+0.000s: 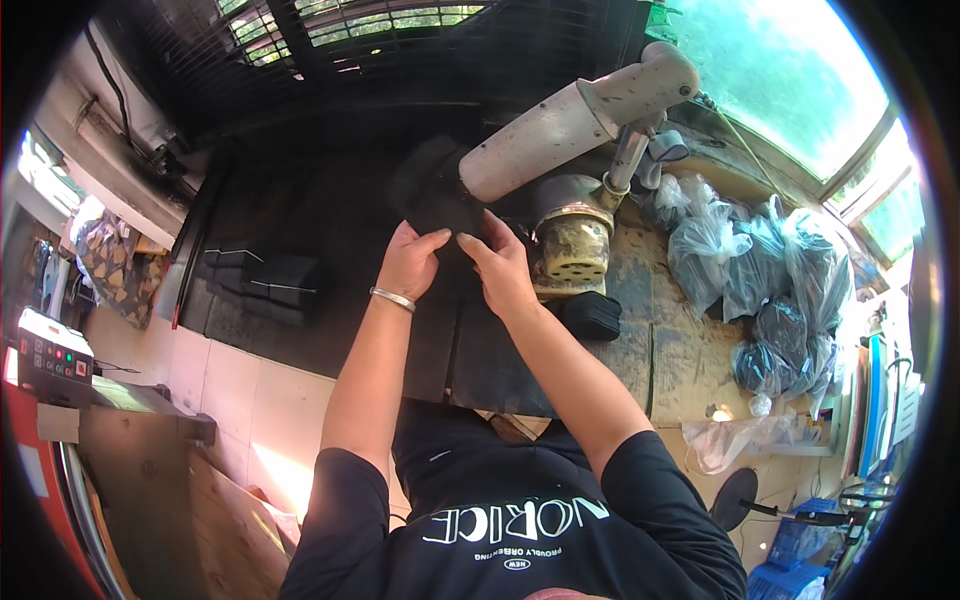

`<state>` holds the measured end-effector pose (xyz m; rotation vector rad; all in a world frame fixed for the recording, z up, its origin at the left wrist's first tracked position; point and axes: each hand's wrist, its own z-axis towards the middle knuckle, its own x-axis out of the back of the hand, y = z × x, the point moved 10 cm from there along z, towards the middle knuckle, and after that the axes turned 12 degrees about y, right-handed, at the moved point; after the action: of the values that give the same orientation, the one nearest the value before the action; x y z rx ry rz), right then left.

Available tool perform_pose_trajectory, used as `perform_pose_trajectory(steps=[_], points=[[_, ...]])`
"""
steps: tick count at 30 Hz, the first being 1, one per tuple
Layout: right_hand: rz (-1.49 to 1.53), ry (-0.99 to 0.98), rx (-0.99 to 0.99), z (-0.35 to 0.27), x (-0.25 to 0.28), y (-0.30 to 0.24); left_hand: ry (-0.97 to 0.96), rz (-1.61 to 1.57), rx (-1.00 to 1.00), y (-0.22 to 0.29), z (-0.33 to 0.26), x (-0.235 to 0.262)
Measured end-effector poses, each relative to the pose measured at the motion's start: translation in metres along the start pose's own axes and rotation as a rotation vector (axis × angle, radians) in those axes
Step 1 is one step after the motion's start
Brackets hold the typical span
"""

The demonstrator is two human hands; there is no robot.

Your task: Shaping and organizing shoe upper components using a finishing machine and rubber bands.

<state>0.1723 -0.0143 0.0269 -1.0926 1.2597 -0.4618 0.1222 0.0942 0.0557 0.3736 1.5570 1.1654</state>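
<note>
My left hand (410,262), with a silver bangle at its wrist, pinches the near edge of a dark, soft-looking black piece (435,190). Close beside it, my right hand (497,262) grips the same edge, the two thumbs almost meeting. The far part of the piece lies by the open end of a thick, pale grey machine arm (545,140). Its outline blends into the dark tabletop, so I cannot make out its kind. Just right of my right hand stands the machine's worn round base (574,245), with a small stack of black pieces (592,316) in front.
Bundles of black pieces tied with white string (285,285) lie on the dark table (390,340) at left. Several clear plastic bags (760,260) with dark contents crowd the right side below the window. A control box with lit buttons (55,355) stands far left.
</note>
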Motion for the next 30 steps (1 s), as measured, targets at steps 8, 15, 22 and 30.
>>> perform_pose_trajectory(steps=[8, 15, 22, 30], points=[[-0.005, 0.071, -0.055, -0.013, 0.026, 0.006, -0.017, 0.015, 0.055, -0.025, -0.008, -0.003], [0.012, 0.012, -0.017, -0.012, 0.016, 0.007, -0.022, 0.138, 0.036, -0.015, -0.012, -0.001], [-0.086, -0.014, 0.009, -0.006, -0.006, 0.004, 0.053, 0.006, -0.014, 0.006, -0.009, 0.009], [-0.078, 0.064, -0.003, -0.021, 0.017, 0.002, 0.006, -0.007, 0.023, -0.016, -0.016, 0.003]])
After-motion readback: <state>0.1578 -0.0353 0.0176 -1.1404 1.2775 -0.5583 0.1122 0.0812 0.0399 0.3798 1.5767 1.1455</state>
